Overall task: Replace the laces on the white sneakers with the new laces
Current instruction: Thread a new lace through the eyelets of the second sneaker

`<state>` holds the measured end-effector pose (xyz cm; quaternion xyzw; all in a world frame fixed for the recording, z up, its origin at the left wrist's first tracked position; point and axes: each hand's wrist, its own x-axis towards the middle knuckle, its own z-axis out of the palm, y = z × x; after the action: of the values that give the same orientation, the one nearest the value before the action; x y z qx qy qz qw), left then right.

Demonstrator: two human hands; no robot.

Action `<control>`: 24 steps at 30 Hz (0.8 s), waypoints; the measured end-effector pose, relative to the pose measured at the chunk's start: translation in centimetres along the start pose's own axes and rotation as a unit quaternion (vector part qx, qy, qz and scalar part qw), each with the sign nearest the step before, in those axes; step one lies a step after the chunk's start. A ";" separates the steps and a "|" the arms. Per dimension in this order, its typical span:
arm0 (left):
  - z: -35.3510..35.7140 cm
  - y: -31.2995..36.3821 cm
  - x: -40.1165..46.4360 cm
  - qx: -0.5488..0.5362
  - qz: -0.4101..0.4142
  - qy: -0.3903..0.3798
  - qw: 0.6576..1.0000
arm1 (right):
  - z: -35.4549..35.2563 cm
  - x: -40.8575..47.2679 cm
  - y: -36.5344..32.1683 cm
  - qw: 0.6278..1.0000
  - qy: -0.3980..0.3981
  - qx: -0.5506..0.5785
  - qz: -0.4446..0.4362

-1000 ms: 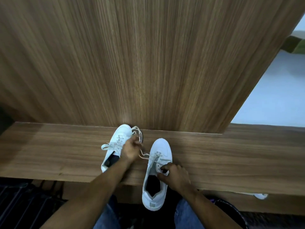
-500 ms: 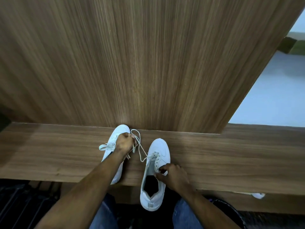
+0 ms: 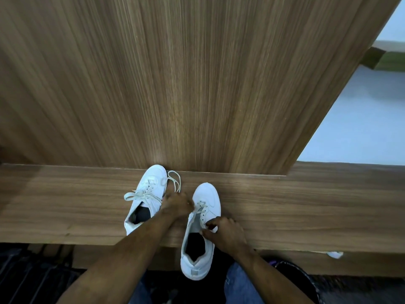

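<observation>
i see the wooden worktop (image 3: 306, 207) carrying both white sneakers: the left sneaker (image 3: 146, 198) far, the right sneaker (image 3: 201, 229) overhanging the near edge. my right hand (image 3: 225, 233) steadies it, fingers curled on its side. my left hand (image 3: 177, 204) pinches its lace (image 3: 202, 206). a hard tug could tip that sneaker off.

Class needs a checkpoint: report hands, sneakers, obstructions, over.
Left hand pinching lace at right sneaker. Right hand gripping its eyelet edge. Left sneaker alongside, laces loose. Nothing blocking.
</observation>
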<state>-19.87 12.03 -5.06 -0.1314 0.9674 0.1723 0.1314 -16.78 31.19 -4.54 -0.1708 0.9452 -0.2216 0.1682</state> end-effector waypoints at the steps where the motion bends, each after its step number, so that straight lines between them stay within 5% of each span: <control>1: 0.4 0.2 -0.3 0.008 -0.001 -0.020 1.000 | 0.1 0.1 0.0 1.000 -0.001 0.003 0.002; 13: -2.8 1.7 0.6 -0.274 -0.043 -0.067 0.958 | -0.1 0.5 0.0 0.999 -0.037 0.031 0.020; 17: -8.1 3.1 0.2 -0.357 0.017 0.000 0.934 | -0.7 2.1 0.0 0.976 -0.007 0.214 0.037; 20: -12.3 4.6 -0.6 -0.374 0.079 -0.001 0.924 | -4.4 3.4 -2.5 0.925 0.061 0.374 0.025; 24: -14.7 6.3 -1.5 -0.369 0.157 -0.010 0.916 | -9.6 4.5 -6.7 0.896 0.080 0.434 -0.049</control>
<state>-23.49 12.68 10.57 -0.0154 0.8420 0.5365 0.0543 -22.88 27.23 5.70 -0.1089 0.7557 -0.6308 0.1383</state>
